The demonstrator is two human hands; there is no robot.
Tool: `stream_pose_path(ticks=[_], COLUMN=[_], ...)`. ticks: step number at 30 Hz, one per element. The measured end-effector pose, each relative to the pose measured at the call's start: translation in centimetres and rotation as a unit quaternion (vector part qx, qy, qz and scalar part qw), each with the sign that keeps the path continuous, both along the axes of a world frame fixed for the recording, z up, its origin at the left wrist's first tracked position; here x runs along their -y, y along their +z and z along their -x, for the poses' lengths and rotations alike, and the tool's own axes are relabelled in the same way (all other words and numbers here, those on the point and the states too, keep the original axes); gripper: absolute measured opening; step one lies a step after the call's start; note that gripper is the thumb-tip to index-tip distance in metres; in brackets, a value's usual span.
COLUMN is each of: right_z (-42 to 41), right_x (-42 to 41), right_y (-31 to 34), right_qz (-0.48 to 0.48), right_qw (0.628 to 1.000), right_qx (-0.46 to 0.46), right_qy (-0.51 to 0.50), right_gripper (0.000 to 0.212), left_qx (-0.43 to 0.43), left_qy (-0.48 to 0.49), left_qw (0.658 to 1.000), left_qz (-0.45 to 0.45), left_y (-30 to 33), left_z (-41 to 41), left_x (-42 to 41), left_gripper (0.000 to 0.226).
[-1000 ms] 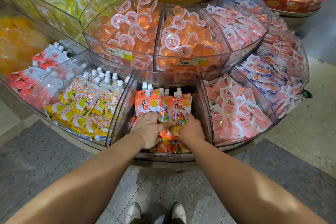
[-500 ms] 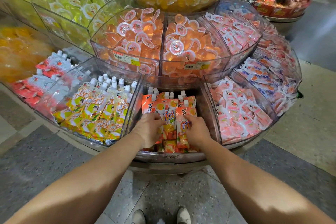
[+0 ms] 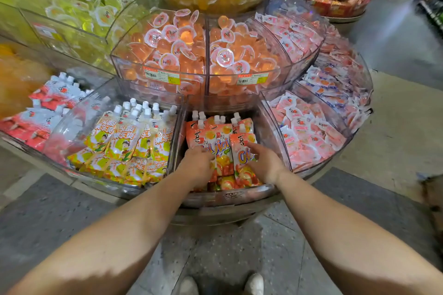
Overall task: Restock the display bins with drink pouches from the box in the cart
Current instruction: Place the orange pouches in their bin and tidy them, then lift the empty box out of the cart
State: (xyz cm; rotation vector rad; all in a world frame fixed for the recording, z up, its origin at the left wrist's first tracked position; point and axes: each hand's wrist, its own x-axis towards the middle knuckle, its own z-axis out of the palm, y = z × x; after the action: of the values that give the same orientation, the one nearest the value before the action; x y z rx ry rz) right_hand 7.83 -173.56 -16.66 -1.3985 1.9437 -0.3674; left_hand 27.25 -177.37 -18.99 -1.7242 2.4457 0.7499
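In the display's front-edge bin (image 3: 230, 195), both hands, left hand (image 3: 197, 166) and right hand (image 3: 265, 164), apart, press orange pouches (image 3: 223, 143); bin part-filled, restocking seemingly midway.

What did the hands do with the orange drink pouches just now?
Both hands moved apart. The left hand stayed low on the orange pouches, and the right hand slid right to press the front pouch upright. The pouches now stand straighter in the middle bin. The yellow pouches next door and the jelly cups above stayed put.
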Motion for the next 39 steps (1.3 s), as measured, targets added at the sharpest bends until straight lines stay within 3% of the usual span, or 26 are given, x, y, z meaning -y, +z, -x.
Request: stream_pose_path(ticks=[5,9,16,21,27,39], right_z=[-0.2,1.6,12.0,23.3,35.2,50.4], right_x=[-2.2,-4.9,-14.6,-27.5,-43.3,-64.7], right_y=[2.1,4.9,8.0,8.9,9.8,7.7], right_qz=[0.068,0.129,0.15,0.123,0.11,0.078], right_qw=[0.998,0.991,0.98,0.969,0.925,0.798], right_qx=[0.007,0.009,-0.072,-0.1,-0.145,-0.126], right_qy=[-0.014,-0.042,-0.107,-0.19,-0.333,-0.584], right_gripper=[0.052,0.049,0.049,0.055,0.057,0.061], left_qx=[-0.026,-0.001,-0.027,-0.056,-0.079,-0.078], left_qy=[0.011,0.01,0.005,-0.097,-0.257,-0.527], left_qw=[1.0,0.998,0.994,0.989,0.959,0.844], left_qz=[0.001,0.058,0.101,0.096,0.088,0.064], left_y=[2.9,5.5,8.2,9.3,9.6,8.1], left_z=[1.3,3.8,14.9,28.1,44.5,70.0], left_x=[-0.6,-1.6,-8.9,-19.1,-31.8,-50.6], left_gripper=[0.055,0.053,0.05,0.058,0.064,0.071])
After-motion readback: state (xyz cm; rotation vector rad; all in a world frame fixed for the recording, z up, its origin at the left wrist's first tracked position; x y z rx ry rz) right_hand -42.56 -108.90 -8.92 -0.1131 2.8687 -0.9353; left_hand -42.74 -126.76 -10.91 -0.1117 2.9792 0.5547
